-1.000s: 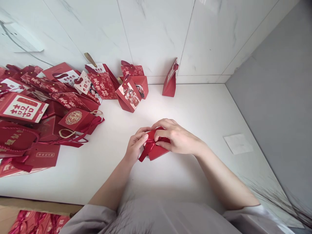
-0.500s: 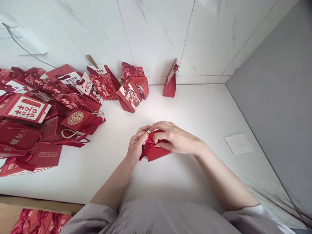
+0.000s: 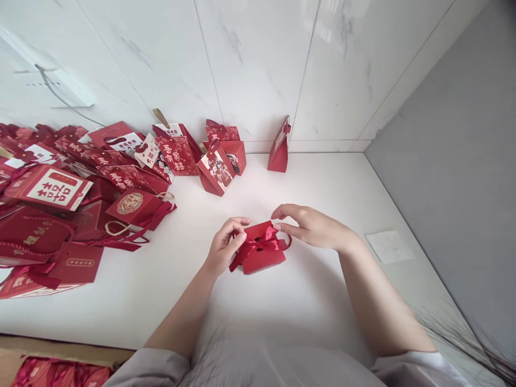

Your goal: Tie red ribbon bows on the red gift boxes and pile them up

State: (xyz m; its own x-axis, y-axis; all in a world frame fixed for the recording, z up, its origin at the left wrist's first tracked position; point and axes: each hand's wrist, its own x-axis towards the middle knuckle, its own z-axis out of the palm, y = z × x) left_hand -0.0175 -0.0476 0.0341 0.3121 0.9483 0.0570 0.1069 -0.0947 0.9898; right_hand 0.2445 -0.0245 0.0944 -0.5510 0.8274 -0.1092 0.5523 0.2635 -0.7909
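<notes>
On the white tabletop in front of me lies a small red gift box (image 3: 263, 262). A shiny dark-red ribbon bow (image 3: 260, 244) is tied across its top, with a tail hanging at the left and a cord loop sticking out at the right. My left hand (image 3: 226, 244) is at the box's left side, thumb and index finger apart beside the bow; I cannot tell whether it touches the ribbon. Thumb and fingers parted, my right hand (image 3: 314, 228) hovers at the right end of the bow and holds nothing.
Many red gift boxes (image 3: 60, 188) crowd the table's left side. Two boxes (image 3: 217, 169) stand close together near the tiled wall, another box (image 3: 279, 150) farther right. A white paper square (image 3: 389, 247) lies at right. Below the table edge, a carton (image 3: 68, 344) holds more red boxes.
My right hand has let go of the bow and moved right. The left hand's fingers have loosened from the ribbon. The bow and cord loop now show fully.
</notes>
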